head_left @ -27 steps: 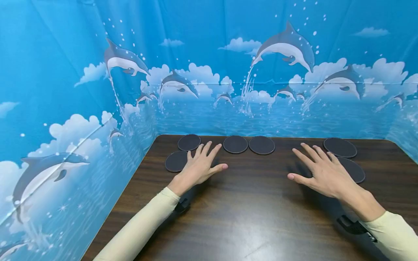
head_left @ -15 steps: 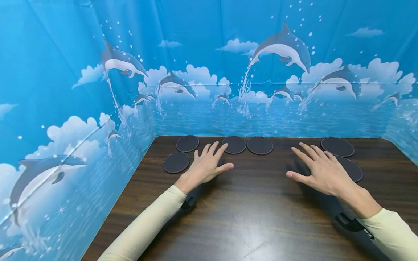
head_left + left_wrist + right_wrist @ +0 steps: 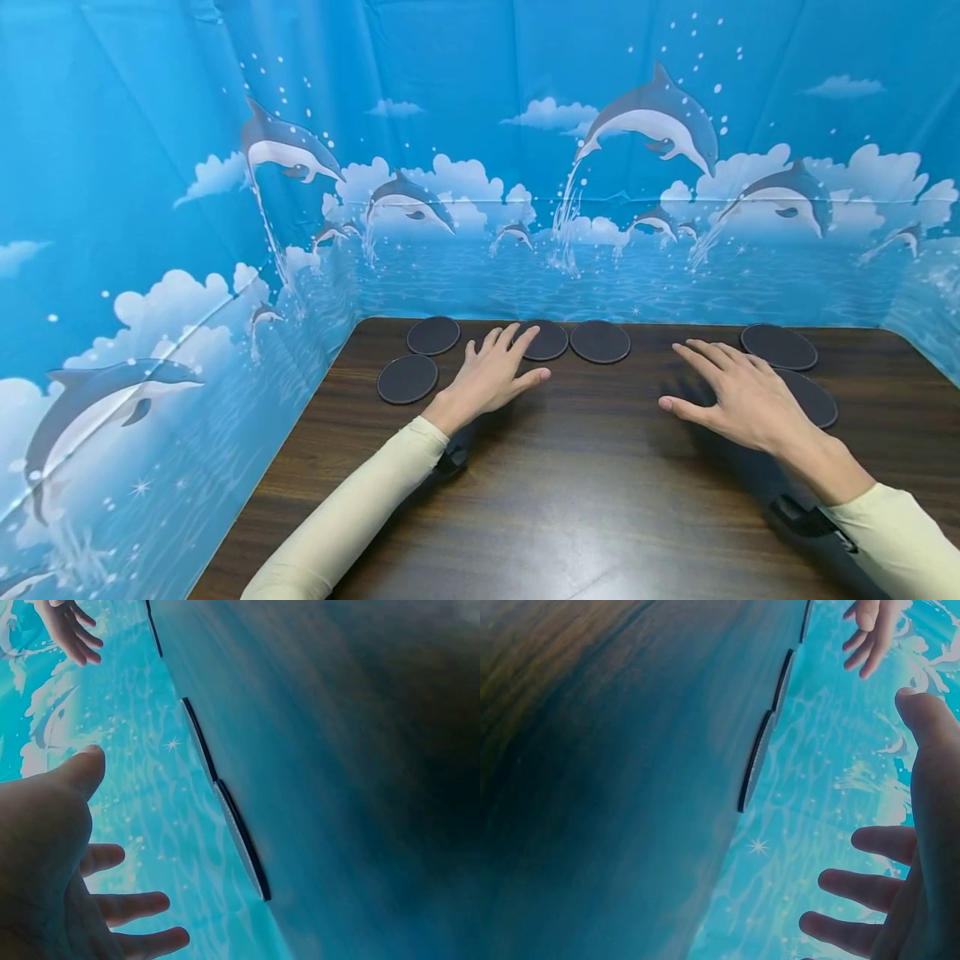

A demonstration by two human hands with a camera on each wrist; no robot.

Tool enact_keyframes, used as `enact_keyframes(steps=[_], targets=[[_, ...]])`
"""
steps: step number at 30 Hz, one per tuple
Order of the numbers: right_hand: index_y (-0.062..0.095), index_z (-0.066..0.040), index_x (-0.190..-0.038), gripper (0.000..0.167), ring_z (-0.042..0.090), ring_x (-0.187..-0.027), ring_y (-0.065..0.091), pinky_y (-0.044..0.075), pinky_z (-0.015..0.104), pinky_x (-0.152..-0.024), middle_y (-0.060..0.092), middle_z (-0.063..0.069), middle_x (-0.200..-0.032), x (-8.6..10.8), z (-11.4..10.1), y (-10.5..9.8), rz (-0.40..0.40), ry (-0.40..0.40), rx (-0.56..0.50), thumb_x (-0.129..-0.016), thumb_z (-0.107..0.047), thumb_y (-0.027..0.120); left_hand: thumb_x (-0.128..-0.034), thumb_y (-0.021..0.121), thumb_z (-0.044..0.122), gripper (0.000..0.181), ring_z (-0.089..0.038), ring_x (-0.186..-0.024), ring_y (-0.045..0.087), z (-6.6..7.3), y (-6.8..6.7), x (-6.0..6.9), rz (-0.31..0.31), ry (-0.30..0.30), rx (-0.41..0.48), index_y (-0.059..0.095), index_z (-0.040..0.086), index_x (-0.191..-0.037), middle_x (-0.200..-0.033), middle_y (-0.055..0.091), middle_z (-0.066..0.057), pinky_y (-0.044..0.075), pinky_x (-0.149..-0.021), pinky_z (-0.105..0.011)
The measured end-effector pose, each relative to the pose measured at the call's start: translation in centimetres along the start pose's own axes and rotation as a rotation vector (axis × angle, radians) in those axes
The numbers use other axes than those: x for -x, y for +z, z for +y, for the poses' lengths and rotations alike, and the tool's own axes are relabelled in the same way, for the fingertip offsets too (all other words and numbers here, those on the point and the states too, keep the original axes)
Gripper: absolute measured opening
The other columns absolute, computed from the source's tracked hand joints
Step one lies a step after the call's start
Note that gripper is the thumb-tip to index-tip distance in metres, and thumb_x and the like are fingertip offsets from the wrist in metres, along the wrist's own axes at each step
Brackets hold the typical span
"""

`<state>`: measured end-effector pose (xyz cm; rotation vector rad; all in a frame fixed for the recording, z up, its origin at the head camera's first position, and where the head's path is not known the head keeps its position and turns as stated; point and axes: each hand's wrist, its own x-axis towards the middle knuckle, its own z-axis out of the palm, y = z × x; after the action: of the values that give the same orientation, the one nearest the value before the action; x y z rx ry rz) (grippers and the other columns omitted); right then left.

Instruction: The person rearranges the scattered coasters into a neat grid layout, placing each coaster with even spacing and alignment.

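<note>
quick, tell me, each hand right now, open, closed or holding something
Bare left hand: open, holding nothing.
Bare right hand: open, holding nothing.

Dark disc [image 3: 551,341] partly behind left fingers [image 3: 523,342]

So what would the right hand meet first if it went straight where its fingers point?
Probably the curtain beyond the table; the discs look off that line, though depth is hard to judge.

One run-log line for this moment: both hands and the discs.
left hand: above table, empty | right hand: above table, empty | dark discs: six, on table, none held
</note>
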<state>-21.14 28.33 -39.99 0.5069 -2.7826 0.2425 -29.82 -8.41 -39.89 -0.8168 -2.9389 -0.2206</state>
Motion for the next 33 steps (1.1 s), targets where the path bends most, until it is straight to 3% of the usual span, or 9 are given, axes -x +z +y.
enact_keyframes(steps=[8,18,33], targets=[[0.045,-0.009,-0.154,0.097,0.05,-0.134,0.041,0.032,0.073,-0.1,0.043,0.024,-0.15,-0.7,0.2,1.3,-0.03,0.001,0.01,-0.086,-0.075,0.063,-0.0977,0.035,0.074,0.081,-0.037,-0.148,0.025,0.3,0.7,-1.4,-0.014,0.006,0.026,0.017,0.032,-0.165,-0.165,0.023,-0.011,0.023,-0.107,-0.073],[0.043,-0.007,-0.155,0.102,0.052,-0.134,0.039,0.029,0.074,-0.101,0.04,0.026,-0.152,-1.1,1.0,1.6,-0.071,0.016,0.012,-0.084,-0.078,0.061,-0.0982,0.034,0.073,0.08,-0.034,-0.148,0.025,0.3,0.6,-3.4,-0.002,-0.002,0.028,0.02,0.03,-0.164,-0.165,0.023,-0.009,0.023,-0.108,-0.072],[0.043,-0.004,-0.154,0.102,0.054,-0.134,0.038,0.03,0.075,-0.1,0.039,0.03,-0.151,-3.7,0.0,2.6,-0.048,0.014,-0.042,-0.083,-0.075,0.066,-0.098,0.037,0.073,0.081,-0.033,-0.15,0.022,-0.2,-0.3,-4.1,-0.018,0.034,0.106,0.022,0.028,-0.164,-0.166,0.022,-0.01,0.019,-0.11,-0.071]])
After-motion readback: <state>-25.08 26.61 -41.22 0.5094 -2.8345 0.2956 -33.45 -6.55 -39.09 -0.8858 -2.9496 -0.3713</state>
